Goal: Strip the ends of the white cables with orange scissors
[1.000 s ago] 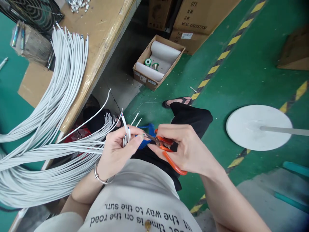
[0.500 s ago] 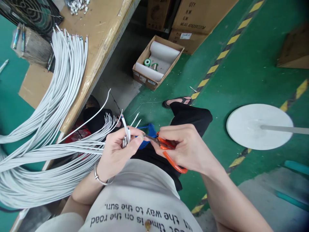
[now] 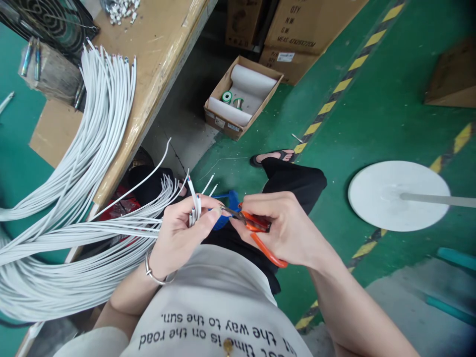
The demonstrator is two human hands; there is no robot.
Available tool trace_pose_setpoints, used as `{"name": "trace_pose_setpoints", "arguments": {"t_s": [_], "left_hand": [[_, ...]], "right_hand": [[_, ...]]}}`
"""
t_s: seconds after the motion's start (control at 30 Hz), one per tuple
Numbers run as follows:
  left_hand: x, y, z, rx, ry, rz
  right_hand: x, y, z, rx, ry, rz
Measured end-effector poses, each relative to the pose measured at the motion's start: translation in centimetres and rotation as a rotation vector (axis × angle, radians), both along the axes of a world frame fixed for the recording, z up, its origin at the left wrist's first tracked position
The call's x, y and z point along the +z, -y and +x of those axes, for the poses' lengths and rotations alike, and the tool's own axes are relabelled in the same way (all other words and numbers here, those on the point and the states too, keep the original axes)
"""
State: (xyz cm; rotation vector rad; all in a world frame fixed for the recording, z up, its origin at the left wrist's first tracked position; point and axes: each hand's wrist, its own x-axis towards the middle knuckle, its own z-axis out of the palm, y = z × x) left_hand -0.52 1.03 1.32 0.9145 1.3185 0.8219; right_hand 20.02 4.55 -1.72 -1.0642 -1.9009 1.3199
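My left hand [image 3: 178,233] is closed around the ends of a few white cables [image 3: 194,204], held upright over my lap. My right hand [image 3: 286,225] grips orange-handled scissors [image 3: 256,233], whose blade tips meet the cable end pinched at my left thumb and forefinger. A thick bundle of white cables [image 3: 74,233] fans from my left hand across to the left and up onto the wooden bench [image 3: 156,44]. A silver bangle sits on my left wrist.
An open cardboard box [image 3: 241,96] with white rolls and solder spools stands on the green floor. Larger cartons [image 3: 305,29] stand behind it. A white round base [image 3: 397,196] with a pole lies to the right. Small white connectors [image 3: 121,7] lie on the bench.
Almost nothing has moved. My right hand with the scissors has shifted very slightly at the cable end; the left hand keeps its hold.
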Motion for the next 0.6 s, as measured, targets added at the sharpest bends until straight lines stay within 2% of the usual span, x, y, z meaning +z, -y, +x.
{"name": "trace_pose_setpoints", "arguments": {"t_s": [0.37,0.6], "left_hand": [[0.2,-0.3,0.2,-0.013,0.037,0.014],[-0.1,-0.4,0.1,-0.012,0.088,-0.050]], "right_hand": [[-0.6,0.4,-0.2,-0.089,-0.004,0.056],[-0.9,0.1,-0.3,-0.434,-0.186,-0.070]]}}
